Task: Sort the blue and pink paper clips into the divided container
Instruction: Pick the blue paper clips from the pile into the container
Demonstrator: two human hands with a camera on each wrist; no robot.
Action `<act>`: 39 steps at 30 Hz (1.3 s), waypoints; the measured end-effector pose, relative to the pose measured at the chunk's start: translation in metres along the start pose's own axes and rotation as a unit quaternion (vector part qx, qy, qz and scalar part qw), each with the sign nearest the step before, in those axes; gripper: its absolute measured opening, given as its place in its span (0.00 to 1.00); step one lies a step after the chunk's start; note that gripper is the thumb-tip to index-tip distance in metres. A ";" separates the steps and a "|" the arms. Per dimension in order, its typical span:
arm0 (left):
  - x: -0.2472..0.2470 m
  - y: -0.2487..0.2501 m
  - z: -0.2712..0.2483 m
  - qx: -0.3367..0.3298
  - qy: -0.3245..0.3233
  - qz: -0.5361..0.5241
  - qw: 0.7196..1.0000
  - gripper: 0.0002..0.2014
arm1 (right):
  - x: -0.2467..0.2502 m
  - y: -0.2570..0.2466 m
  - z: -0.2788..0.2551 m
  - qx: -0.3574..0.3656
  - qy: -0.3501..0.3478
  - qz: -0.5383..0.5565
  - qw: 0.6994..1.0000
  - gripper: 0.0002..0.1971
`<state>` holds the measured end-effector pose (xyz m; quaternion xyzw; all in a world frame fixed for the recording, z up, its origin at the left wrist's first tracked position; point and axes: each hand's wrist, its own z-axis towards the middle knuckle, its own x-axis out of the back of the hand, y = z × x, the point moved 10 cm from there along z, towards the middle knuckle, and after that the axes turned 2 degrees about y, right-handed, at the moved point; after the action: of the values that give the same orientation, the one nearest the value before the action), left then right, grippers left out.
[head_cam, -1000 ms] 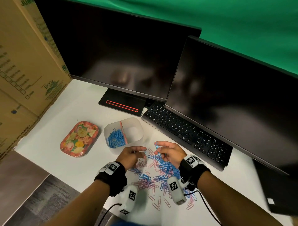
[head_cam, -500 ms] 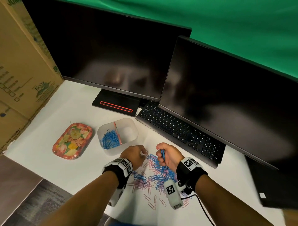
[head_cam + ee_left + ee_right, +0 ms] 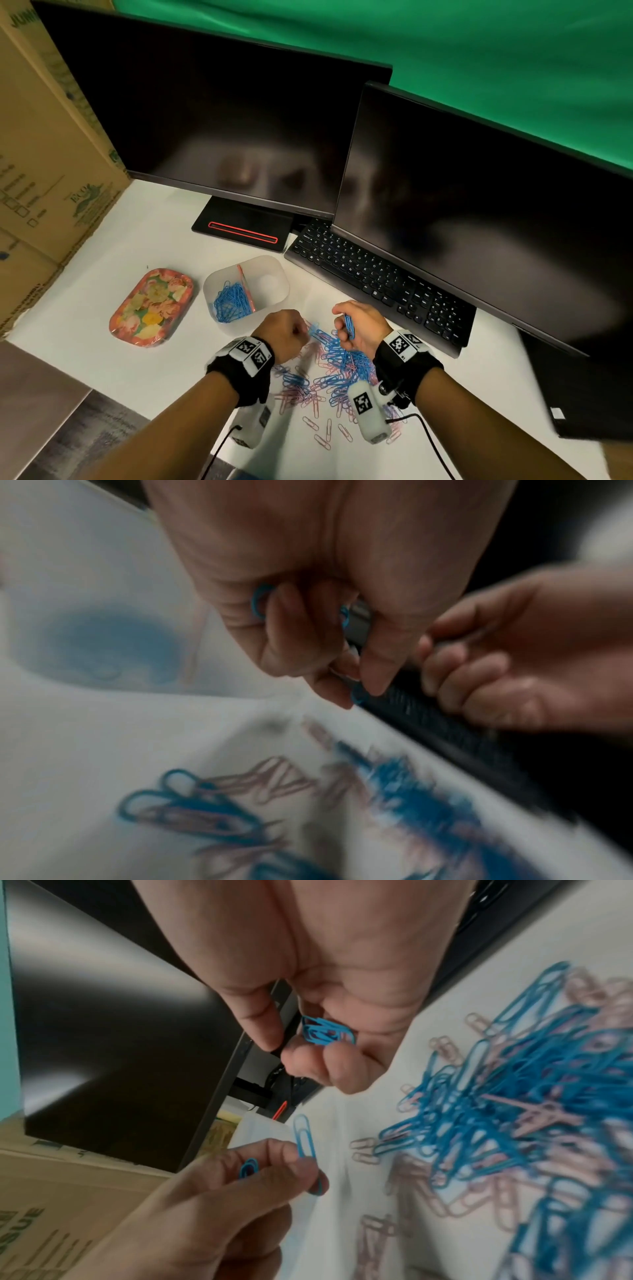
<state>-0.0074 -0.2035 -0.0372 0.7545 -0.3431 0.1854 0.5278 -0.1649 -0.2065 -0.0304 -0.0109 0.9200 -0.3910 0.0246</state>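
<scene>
A mixed heap of blue and pink paper clips (image 3: 337, 363) lies on the white desk between my wrists. My right hand (image 3: 346, 325) curls round a small bunch of blue clips (image 3: 325, 1033) at the heap's far edge. My left hand (image 3: 301, 330) pinches one blue clip (image 3: 304, 1135) between thumb and fingertip and has more blue clips (image 3: 258, 601) tucked in its palm. The translucent divided container (image 3: 274, 265) stands just beyond the left hand; blue clips (image 3: 231, 305) fill its left compartment, and the right compartment looks bare. A pink divider (image 3: 246, 286) splits it.
A floral tin tray (image 3: 150, 306) lies left of the container. A black keyboard (image 3: 373, 277) and two dark monitors (image 3: 212, 130) stand close behind the hands. A cardboard box (image 3: 41, 164) walls the left side. The desk's front edge runs just under my forearms.
Both hands have closed up and lifted a little off the heap. The right hand now holds gathered blue clips upright; the left has drawn toward the heap's near-left edge.
</scene>
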 end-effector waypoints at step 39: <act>0.014 -0.028 -0.046 -0.071 -0.014 0.174 0.982 0.12 | -0.026 0.043 -0.042 0.161 -0.054 -0.544 0.822 0.06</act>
<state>0.0263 -0.1596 -0.0296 0.6464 -0.4887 0.2387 0.5351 -0.1416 -0.1457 -0.0312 -0.5269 0.6858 -0.4817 -0.1412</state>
